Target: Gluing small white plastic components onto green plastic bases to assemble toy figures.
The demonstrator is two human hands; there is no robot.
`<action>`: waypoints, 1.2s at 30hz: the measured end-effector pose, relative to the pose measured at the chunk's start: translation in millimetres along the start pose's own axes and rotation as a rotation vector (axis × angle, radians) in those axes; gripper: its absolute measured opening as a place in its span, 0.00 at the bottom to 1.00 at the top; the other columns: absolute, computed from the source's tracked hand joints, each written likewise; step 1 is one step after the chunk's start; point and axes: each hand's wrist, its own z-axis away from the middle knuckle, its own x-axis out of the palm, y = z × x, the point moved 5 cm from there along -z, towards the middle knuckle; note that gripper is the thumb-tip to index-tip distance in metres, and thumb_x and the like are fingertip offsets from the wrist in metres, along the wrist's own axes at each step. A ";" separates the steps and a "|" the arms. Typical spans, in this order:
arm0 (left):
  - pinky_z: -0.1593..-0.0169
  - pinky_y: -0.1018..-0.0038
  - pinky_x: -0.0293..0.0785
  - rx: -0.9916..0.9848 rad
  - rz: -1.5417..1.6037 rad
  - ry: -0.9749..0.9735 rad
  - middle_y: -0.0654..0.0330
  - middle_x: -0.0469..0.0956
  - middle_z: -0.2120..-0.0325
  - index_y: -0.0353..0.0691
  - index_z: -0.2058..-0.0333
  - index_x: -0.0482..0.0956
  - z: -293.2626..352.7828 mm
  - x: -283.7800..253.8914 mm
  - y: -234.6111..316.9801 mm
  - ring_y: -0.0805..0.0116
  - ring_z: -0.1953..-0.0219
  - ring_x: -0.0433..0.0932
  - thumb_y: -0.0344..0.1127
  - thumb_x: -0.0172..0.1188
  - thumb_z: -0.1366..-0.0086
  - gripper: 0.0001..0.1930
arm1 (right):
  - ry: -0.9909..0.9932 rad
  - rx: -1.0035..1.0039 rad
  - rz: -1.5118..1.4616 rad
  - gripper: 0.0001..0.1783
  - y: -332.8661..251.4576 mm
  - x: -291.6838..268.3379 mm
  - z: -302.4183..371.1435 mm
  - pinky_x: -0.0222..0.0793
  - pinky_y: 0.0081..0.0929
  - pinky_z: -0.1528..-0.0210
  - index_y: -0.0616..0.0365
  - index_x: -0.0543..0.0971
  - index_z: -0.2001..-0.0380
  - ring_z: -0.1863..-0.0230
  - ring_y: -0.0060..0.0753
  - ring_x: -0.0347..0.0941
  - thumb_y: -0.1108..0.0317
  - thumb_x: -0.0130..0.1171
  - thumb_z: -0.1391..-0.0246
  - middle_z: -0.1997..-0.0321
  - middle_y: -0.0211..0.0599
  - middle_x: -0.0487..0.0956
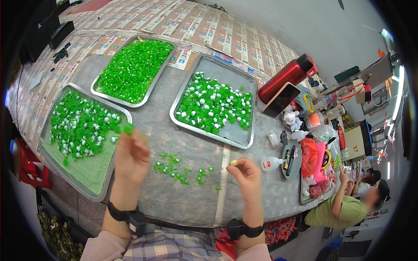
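My left hand (pixel 132 158) is raised beside the right edge of the left metal tray (pixel 85 176), slightly blurred. Its fingertips pinch a small green plastic piece (pixel 128 128). In that tray lie many green pieces with white eyeball-like balls (pixel 78 126). My right hand (pixel 247 178) hovers over the grey table, thumb and index finger pressed together. Something pale yellow (pixel 234 163) shows at those fingertips; I cannot make out whether it is a finger cover or a held part. Between my hands, small green stemmed pieces (pixel 174 167) lie scattered on the table.
A back tray (pixel 138 105) is heaped with small green pieces. The right tray (pixel 224 69) holds more green-and-white pieces. To the right are a red flask (pixel 287 77), a phone (pixel 281 99), a white squeeze bottle (pixel 271 163) and a pink tool (pixel 320 163). A person in green (pixel 337 213) sits farther right.
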 end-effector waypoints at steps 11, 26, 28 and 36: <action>0.71 0.83 0.69 -0.399 -0.795 -0.112 0.65 0.72 0.78 0.38 0.66 0.71 18.5 15.1 -51.2 0.79 0.77 0.70 0.33 0.51 0.44 0.08 | -0.062 -0.361 0.925 0.07 2.9 31.9 -2.9 0.61 0.28 0.71 0.61 0.71 0.78 0.72 0.39 0.65 0.76 0.57 0.66 0.78 0.37 0.67; 0.69 0.79 0.72 -0.584 -0.683 -0.080 0.56 0.75 0.73 0.33 0.67 0.73 23.8 2.9 -60.0 0.73 0.74 0.75 0.28 0.53 0.47 0.08 | 0.616 -0.353 0.047 0.13 -27.8 -35.6 37.0 0.61 0.17 0.65 0.62 0.68 0.63 0.67 0.20 0.65 0.77 0.50 0.55 0.69 0.32 0.70; 0.68 0.79 0.73 -0.579 -0.652 -0.075 0.55 0.75 0.73 0.33 0.66 0.73 23.7 3.9 -59.8 0.74 0.73 0.75 0.27 0.53 0.46 0.09 | 0.868 -0.413 0.163 0.17 -16.3 -77.5 40.3 0.60 0.17 0.61 0.62 0.65 0.59 0.63 0.22 0.64 0.76 0.51 0.55 0.63 0.34 0.69; 0.66 0.78 0.74 -0.647 -0.658 -0.086 0.53 0.75 0.70 0.32 0.65 0.73 25.0 8.3 -62.4 0.72 0.72 0.75 0.26 0.52 0.46 0.09 | 0.503 0.030 0.338 0.24 47.3 -121.3 -1.1 0.61 0.20 0.59 0.64 0.63 0.57 0.61 0.25 0.65 0.72 0.56 0.58 0.60 0.38 0.69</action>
